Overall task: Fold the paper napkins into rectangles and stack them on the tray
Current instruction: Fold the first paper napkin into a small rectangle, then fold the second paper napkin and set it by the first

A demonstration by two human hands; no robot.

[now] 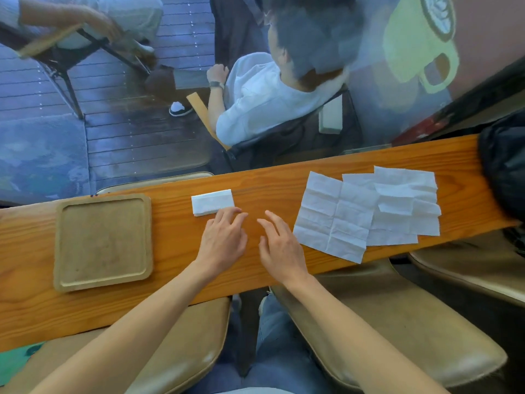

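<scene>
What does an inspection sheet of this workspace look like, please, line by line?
Surface: long wooden counter, narrow, running left to right.
Job's things: one folded napkin lies on the counter, not on the tray, which holds no napkins; unfolded napkins overlap in a loose pile at the right.
Clutter: dark bag at the counter's far right end.
Hands: left hand open, fingertips at the folded napkin's near edge; right hand open, flat over the counter, holding nothing.
Cables: nothing seen.
Surroundings: cushioned seats below the counter; a seated person beyond it.
</scene>
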